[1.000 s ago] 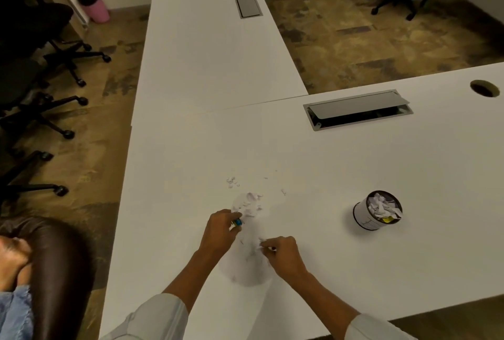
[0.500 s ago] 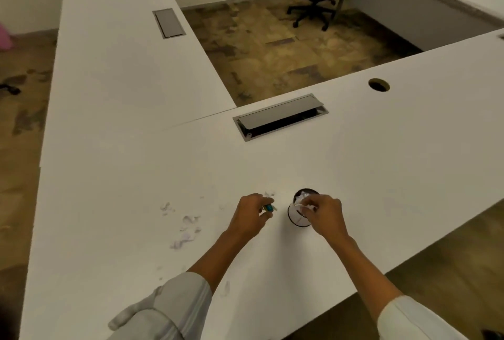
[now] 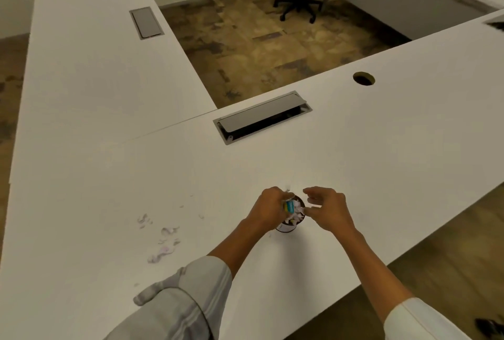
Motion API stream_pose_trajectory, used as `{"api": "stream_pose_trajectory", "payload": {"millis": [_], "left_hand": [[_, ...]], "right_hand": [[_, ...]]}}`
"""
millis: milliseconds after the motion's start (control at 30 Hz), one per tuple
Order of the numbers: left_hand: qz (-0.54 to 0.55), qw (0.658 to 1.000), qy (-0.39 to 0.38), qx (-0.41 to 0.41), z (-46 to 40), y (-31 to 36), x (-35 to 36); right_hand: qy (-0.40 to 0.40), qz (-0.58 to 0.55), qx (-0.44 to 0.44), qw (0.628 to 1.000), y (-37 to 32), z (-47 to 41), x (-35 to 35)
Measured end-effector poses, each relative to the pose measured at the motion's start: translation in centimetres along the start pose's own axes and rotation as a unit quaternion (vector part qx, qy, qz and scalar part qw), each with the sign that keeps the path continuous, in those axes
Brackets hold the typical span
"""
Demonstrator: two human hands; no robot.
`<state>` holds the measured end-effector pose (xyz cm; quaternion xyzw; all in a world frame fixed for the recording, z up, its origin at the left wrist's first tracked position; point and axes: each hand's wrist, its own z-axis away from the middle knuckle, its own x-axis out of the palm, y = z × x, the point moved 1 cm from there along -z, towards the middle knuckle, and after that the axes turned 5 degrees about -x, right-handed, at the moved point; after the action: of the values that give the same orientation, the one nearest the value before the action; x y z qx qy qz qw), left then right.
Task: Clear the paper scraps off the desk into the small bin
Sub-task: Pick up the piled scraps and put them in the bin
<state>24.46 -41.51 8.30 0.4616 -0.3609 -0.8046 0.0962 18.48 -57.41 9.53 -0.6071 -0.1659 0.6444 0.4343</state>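
The desk [image 3: 354,165] was a smooth matte white slab, joined at a seam to a second white slab running off toward the far left corner. On it, toward the near edge and about midway along, stood the small bin [image 3: 289,226], a short round cup with a pale wall and a dark rim, heaped with crumpled white paper. The left hand [image 3: 268,208] hovered over the bin's left rim, fingers curled around a small teal and yellow object [image 3: 289,206] and some crumpled paper. The right hand [image 3: 327,207] hung just over the bin's right rim, its fingers loosely bent and spread; it held nothing that could be made out. Torn, curly paper scraps [image 3: 163,241] lay scattered well to the left of the bin, nearer the desk's left edge, with a few tiny flecks between. A long rectangular metal cable hatch [image 3: 261,116] sat half open near the desk's far edge, a round grommet hole [image 3: 363,78] to its right. Half a second before, the right hand had been pinching paper over the bin while the left waited beside it; since then the left had come over the bin's mouth and the right had opened.
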Motion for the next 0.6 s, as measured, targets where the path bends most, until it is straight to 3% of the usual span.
{"api": "stream_pose_trajectory", "payload": {"millis": [133, 300, 433, 600], "left_hand": [[0.001, 1.000, -0.025, 0.010, 0.1, -0.4, -0.3], [0.046, 0.998, -0.049, 0.021, 0.6, -1.3, -1.2], [0.115, 0.993, -0.010, 0.004, 1.5, -2.9, -2.2], [0.116, 0.992, 0.041, -0.018, 2.9, -6.0, -3.0]], "right_hand": [[0.042, 0.021, -0.039, 0.998, 0.3, 0.6, -0.8], [0.009, 0.061, -0.065, 0.996, -0.2, 0.6, 0.7], [-0.018, 0.145, -0.089, 0.985, -0.7, 0.3, 2.7], [-0.100, 0.266, -0.077, 0.956, -1.2, -1.7, 5.8]]}}
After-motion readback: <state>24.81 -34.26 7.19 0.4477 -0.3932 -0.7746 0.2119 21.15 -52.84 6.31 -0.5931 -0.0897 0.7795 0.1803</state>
